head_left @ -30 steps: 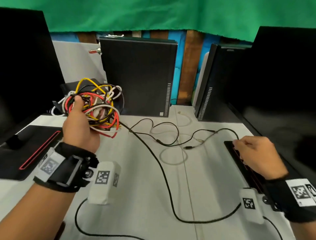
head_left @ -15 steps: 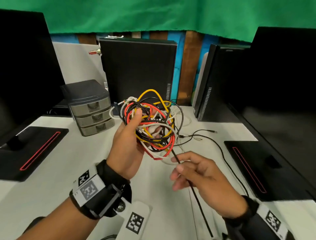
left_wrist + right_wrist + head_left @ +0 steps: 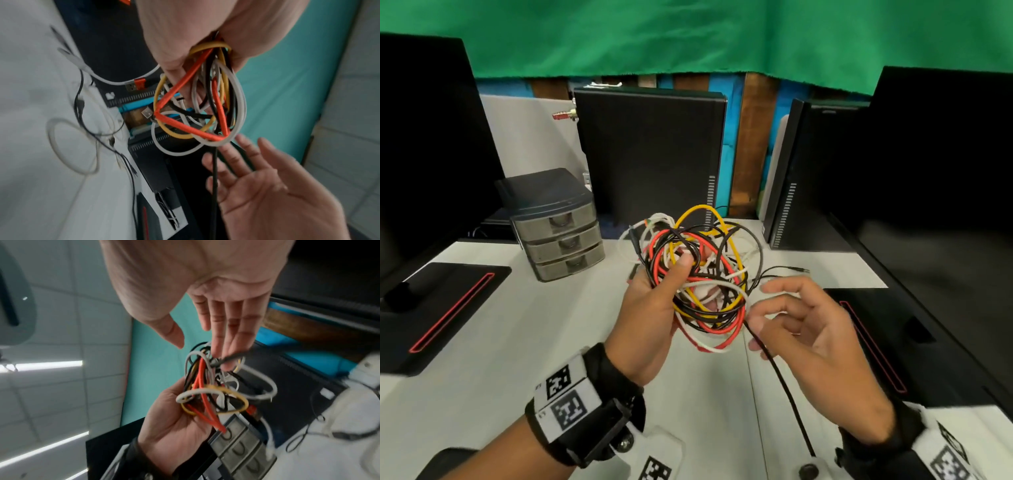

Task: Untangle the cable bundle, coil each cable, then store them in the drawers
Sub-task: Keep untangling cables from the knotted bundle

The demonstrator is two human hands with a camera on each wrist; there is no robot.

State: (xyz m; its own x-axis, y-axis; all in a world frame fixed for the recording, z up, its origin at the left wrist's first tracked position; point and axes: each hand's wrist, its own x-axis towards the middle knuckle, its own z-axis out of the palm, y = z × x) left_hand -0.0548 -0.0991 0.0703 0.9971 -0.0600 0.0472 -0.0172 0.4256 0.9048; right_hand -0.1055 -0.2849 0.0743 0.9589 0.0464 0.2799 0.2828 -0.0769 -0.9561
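A tangled cable bundle (image 3: pixel 709 320) of red, yellow, white and black cables hangs over the table centre, gripped by my left hand (image 3: pixel 650 305) with the thumb pressed into it. My right hand (image 3: pixel 801 325) hovers just right of the bundle with its fingers spread. A black cable (image 3: pixel 787 390) runs from the bundle past those fingers toward me. In the left wrist view the bundle (image 3: pixel 218 104) hangs from the left hand (image 3: pixel 185 32), above the right hand's (image 3: pixel 277 186) flat palm. In the right wrist view the straight fingertips (image 3: pixel 218 344) touch the bundle (image 3: pixel 203 386). A grey three-drawer unit (image 3: pixel 561 233) stands back left, drawers closed.
Thin black and white loose cables (image 3: pixel 784 270) lie on the white table (image 3: pixel 517 359) behind the hands. Black monitor bases with red lines sit at left (image 3: pixel 441 308) and right (image 3: pixel 893 342). Two black computer towers (image 3: pixel 650 161) stand at the back, and dark screens flank both sides.
My left hand carried the bundle from beside the drawers to the table centre. My right hand left the right monitor base, came to the bundle, and loosened its pinch on the black cable.
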